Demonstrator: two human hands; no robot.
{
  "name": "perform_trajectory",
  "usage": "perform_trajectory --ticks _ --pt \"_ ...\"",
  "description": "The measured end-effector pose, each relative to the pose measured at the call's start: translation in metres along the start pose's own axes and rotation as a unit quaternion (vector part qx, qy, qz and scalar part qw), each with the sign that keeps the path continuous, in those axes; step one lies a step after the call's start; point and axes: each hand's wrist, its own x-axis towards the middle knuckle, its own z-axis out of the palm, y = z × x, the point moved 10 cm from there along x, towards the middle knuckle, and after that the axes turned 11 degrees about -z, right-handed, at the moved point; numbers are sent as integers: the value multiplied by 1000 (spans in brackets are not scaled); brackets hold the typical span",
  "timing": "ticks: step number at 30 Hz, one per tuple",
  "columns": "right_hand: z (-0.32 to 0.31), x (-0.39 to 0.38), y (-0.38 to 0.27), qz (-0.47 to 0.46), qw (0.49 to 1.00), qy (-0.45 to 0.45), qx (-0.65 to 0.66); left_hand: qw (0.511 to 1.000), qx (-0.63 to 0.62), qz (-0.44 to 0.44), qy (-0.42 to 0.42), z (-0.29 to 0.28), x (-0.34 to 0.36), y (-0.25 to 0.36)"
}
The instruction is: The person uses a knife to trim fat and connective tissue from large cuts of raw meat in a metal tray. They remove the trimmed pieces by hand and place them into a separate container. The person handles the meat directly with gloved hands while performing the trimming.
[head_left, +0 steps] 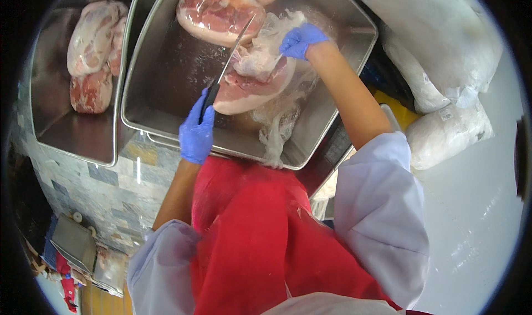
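Note:
My left hand point(197, 132), in a blue glove, is closed round the black handle of a knife point(208, 101). The blade points up and away, crossing in front of a large cut of raw meat point(252, 93) in a steel tub point(172, 129). On the far side, my gloved right hand point(302, 40) pinches a thin, whitish, crumpled sheet point(271, 29) that lies over the meat. Whether it is plastic film or membrane I cannot tell. More of this material point(280, 132) trails over the tub's near rim. Another piece of meat point(219, 13) lies behind the blade.
A second steel tub point(115, 143) with pieces of meat point(94, 43) stands at the left. White wrapped bundles point(449, 132) sit on a pale surface at the right. A red apron point(249, 243) covers my front. Grey tiled floor point(127, 187) shows at the lower left.

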Motion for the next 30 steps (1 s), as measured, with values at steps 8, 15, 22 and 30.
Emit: perform_trajectory --ticks 8,15,22,30 --pt "25 -22 16 60 964 -40 254 999 20 -39 -27 -48 -43 -41" --pt "5 -32 12 35 852 -403 332 995 25 -91 -30 -55 -47 -65" --pt "-56 -30 -17 -177 970 36 159 997 30 -70 -27 -61 -44 -70" --pt "-19 -93 58 -545 457 44 -701 997 12 -82 -12 -68 -45 -75"
